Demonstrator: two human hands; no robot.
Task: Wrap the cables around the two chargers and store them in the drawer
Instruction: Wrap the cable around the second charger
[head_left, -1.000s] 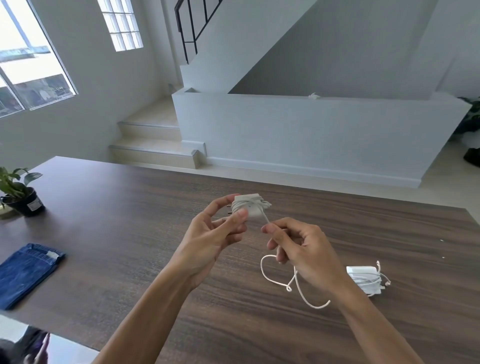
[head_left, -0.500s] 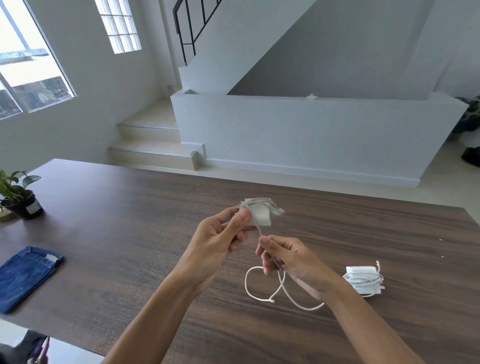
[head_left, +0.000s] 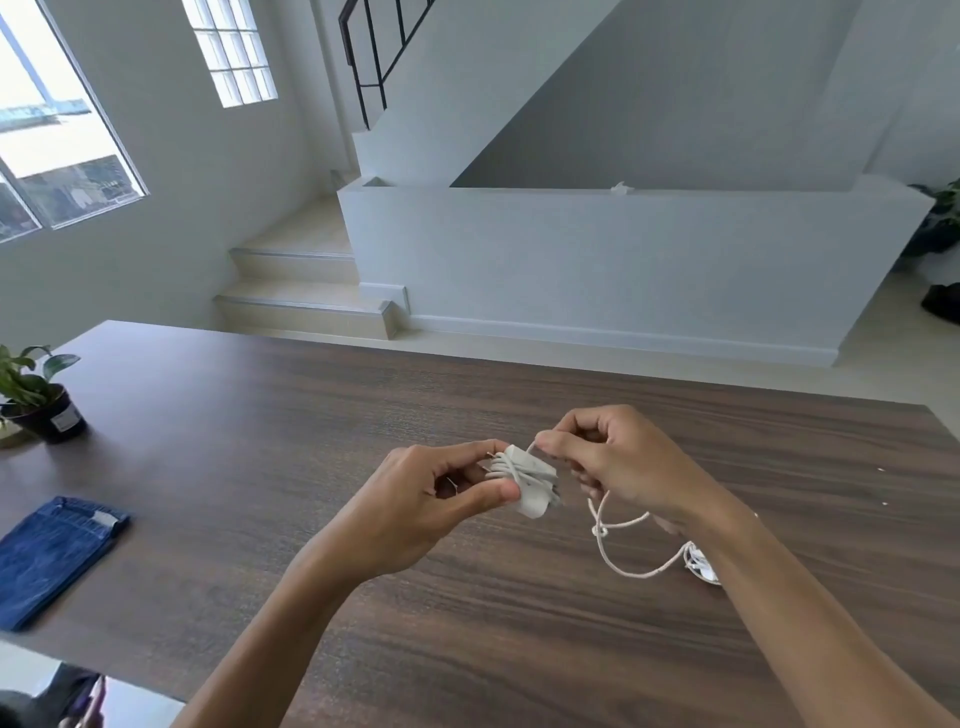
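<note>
My left hand (head_left: 415, 499) pinches a small white charger (head_left: 530, 480) above the dark wooden table (head_left: 260, 441); several turns of white cable lie around its body. My right hand (head_left: 618, 467) grips the same cable (head_left: 623, 551) just right of the charger, at its top edge. The loose rest of the cable hangs in a loop down to the table below my right wrist. A second white charger (head_left: 701, 566), with its cable wound on, lies on the table and is mostly hidden behind my right forearm. No drawer is in view.
Folded blue jeans (head_left: 52, 556) lie at the table's left front edge. A small potted plant (head_left: 41, 405) stands at the far left. Beyond the table are a low white wall (head_left: 597, 270) and stairs (head_left: 301, 291).
My right hand rose from below the charger to its right top side, carrying the cable up and around. The loose loop has shortened and shifted right. The charger turned in my left hand.
</note>
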